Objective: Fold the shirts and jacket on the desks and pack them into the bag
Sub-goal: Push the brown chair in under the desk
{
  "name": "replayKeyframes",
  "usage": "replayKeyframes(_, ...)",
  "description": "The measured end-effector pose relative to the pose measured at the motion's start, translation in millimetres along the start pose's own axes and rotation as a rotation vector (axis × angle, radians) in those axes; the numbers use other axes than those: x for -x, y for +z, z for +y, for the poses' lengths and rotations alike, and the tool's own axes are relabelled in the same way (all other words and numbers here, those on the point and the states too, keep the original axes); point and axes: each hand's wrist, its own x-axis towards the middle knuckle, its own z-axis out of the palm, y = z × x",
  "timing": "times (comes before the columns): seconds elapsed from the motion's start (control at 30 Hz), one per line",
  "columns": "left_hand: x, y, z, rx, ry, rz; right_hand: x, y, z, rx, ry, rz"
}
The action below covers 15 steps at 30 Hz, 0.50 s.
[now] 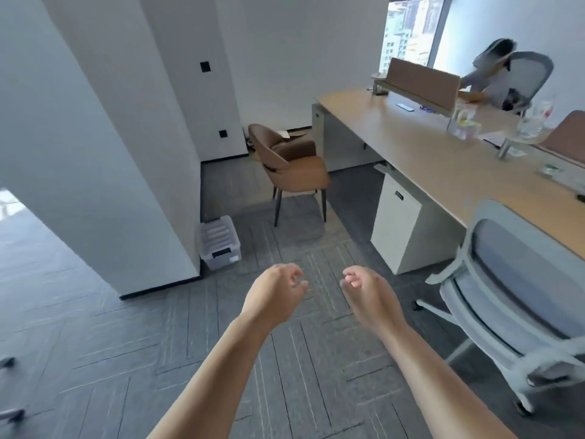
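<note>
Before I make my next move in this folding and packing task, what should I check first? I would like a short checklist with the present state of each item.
1. The left hand is free: ok, it holds nothing.
2. The right hand is free: ok, it holds nothing.
3. Shirts or jacket in sight: cannot tell; a dark bundle on the brown chair may be clothing.
4. Bag in sight: not ok, none shows.
5. Access to the desk: not ok at the near end, where the grey chair stands before it.
</note>
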Motion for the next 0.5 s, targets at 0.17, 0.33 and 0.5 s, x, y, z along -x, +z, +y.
replayKeyframes(0.17,-88.6,-49.5,-21.0,0.027,-0.076,0.104,-119.2,12.0,-48.2,-0.014,-0.077,-0.064)
replayKeyframes(0.33,-171.0,-73.0,-72.9,0.067,-0.153,0.157,-229.1,53.7,-80.1,0.034,-0.106,-0.112)
replayKeyframes(0.5,-281.0,-102.0,-133.2,0.102,-0.156,0.193,-345.4,97.9,-107.9,0.069,-0.136,-0.103)
